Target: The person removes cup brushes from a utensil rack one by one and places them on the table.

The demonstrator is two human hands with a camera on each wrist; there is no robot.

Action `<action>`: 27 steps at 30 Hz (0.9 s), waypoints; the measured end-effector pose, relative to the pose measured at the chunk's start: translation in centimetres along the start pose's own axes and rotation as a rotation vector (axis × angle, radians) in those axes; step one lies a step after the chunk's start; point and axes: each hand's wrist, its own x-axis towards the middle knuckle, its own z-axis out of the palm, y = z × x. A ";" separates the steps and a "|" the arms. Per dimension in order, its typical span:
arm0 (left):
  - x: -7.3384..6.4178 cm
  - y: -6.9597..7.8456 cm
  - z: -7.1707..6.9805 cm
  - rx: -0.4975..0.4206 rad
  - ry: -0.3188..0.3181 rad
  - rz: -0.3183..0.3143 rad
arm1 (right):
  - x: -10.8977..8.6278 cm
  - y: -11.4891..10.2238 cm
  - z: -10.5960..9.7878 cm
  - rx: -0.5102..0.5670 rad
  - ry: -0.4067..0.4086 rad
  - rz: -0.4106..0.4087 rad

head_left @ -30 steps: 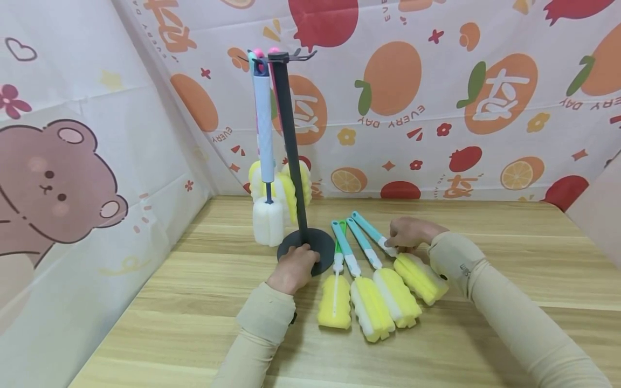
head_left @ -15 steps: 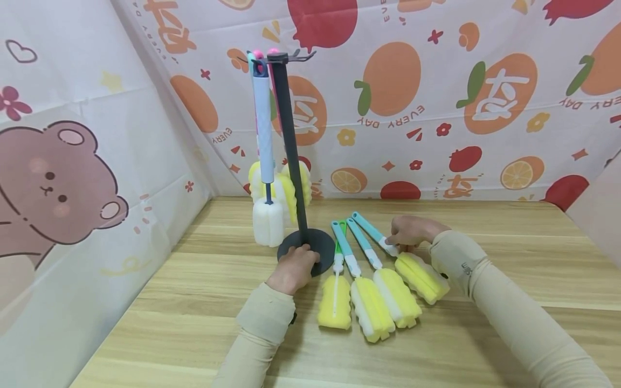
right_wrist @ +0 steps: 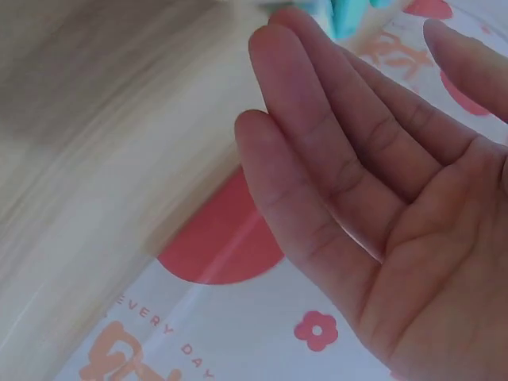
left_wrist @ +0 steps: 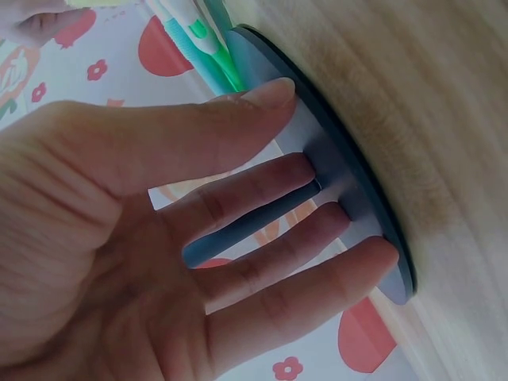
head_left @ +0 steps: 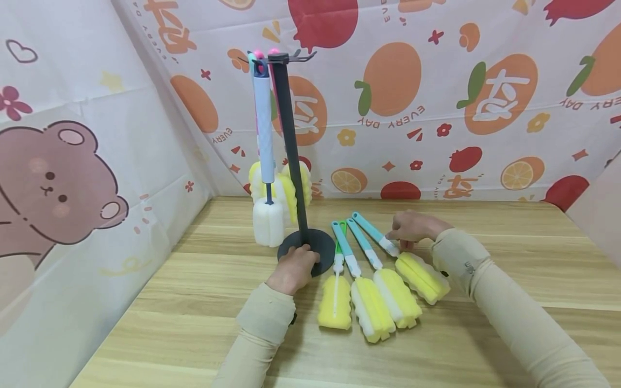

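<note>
My left hand (head_left: 293, 268) rests its fingertips on the round base (left_wrist: 305, 135) of a black hook stand (head_left: 292, 140); its fingers are nearly straight. To the right of the base, several sponge bottle brushes lie fanned out, heads toward me. The leftmost has a green handle and a yellow head (head_left: 335, 304); the others have turquoise handles and yellow-and-white heads. My right hand (head_left: 412, 226) is at the white neck of the rightmost bottle brush (head_left: 421, 276). In the right wrist view its fingers (right_wrist: 290, 75) are extended, with the thumb apart and nothing between them.
Several brushes hang on the stand's left side, a pale blue-handled one (head_left: 264, 129) in front. Bare hooks (head_left: 303, 55) stick out to the right. Behind the wooden table (head_left: 524, 253) hangs a fruit-print cloth (head_left: 432, 156); a bear-print cloth (head_left: 145, 134) closes the left.
My right hand has shifted very slightly away and to the right, and the rightmost brush has moved a touch to the right. My left hand stays on the base.
</note>
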 end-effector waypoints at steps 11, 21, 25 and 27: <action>0.0 0.0 0.1 0.016 0.009 0.005 | -1.6 -0.9 -2.1 0.103 0.192 -0.143; 0.0 -0.2 0.2 0.033 0.013 0.011 | -2.0 -1.2 -2.3 0.125 0.253 -0.171; 0.0 -0.5 0.2 0.019 0.027 0.032 | -2.2 -1.5 -2.5 0.118 0.280 -0.186; -0.1 -0.6 0.2 0.018 0.037 0.039 | -2.4 -1.7 -2.6 0.121 0.289 -0.190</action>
